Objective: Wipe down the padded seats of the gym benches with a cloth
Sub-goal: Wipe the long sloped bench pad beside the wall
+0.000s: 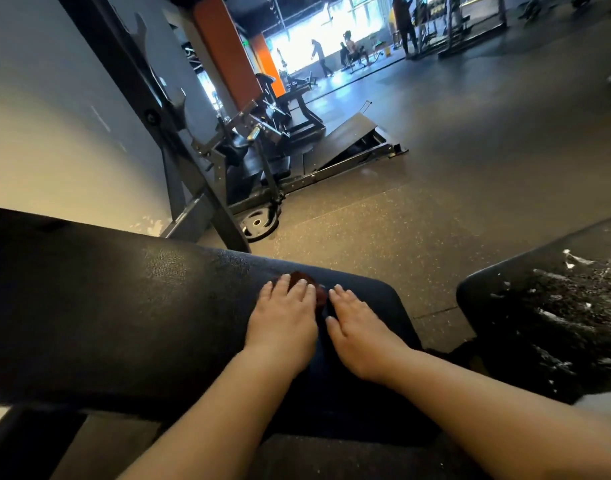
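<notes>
A black padded bench seat stretches from the left edge to the middle of the view. My left hand lies flat with straight fingers on a small dark red cloth, pressing it onto the pad near its far edge. Only the cloth's far and right parts show past my fingers. My right hand rests flat on the pad just to the right of the cloth, fingers straight. A second black pad, its surface worn and flaking white, stands at the right.
A dark rack upright rises behind the bench on the left by a grey wall. A weight plate lies on the speckled rubber floor, with a machine and ramp beyond. Several people are far off near bright windows.
</notes>
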Motion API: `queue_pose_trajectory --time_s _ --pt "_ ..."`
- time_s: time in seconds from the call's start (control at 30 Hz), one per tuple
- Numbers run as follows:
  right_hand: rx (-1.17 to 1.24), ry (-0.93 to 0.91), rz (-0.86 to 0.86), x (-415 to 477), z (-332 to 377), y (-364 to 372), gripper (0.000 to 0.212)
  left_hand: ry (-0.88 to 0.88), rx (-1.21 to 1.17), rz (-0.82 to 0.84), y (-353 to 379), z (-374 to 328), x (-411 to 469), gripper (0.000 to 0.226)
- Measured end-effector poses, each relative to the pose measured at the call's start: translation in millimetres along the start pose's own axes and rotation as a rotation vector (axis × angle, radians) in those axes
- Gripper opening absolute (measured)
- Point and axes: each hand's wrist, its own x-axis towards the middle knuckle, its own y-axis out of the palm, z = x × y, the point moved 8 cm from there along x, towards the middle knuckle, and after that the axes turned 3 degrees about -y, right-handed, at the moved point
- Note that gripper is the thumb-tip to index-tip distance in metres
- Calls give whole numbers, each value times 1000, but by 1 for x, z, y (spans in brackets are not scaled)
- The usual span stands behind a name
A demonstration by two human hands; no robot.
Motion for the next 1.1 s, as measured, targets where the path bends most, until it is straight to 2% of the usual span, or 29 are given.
queue_pose_trajectory --time_s 0.07,0.1,0.23,0.3,0.37,0.47,0.53,0.6,0.7,0.77,0.87,0.97,1.03,1.1 --pt "-19 5 10 2 0 1 61 101 -31 27 0 0 1 58" --pt "-31 7 15 3 0 1 61 64 -55 20 -4 16 8 55" --pt "-38 16 26 2 0 3 61 -295 13 -48 -17 91 29 50" --pt "-37 19 32 1 -1 4 62 -374 3 -35 -12 85 32 56" --pt "-46 30 37 0 -2 2 63 -333 -2 -21 -6 52 32 63" --pt "-62 108 68 -1 -8 1 67 -70 -33 39 4 -5 29 64" --pt "-78 148 93 0 -10 1 70 58 -67 71 3 -10 29 60" --pt "-84 153 97 3 -10 2 72 9 -100 52 -3 16 38 56" --pt "-72 154 100 5 -12 4 73 -240 -76 -2 -5 58 50 54" --pt "-62 153 106 5 -15 5 73 -290 -29 -35 -4 45 51 56" --pt "-57 143 132 5 -15 4 72 -120 -46 -2 5 -3 49 62" --pt "-40 143 157 3 -12 0 72 119 -161 116 8 -27 42 52" --pt "-31 151 130 3 -10 0 72 108 -259 153 0 -8 45 46" --pt "-36 164 116 3 -10 1 73 -29 -214 117 -3 25 57 43"
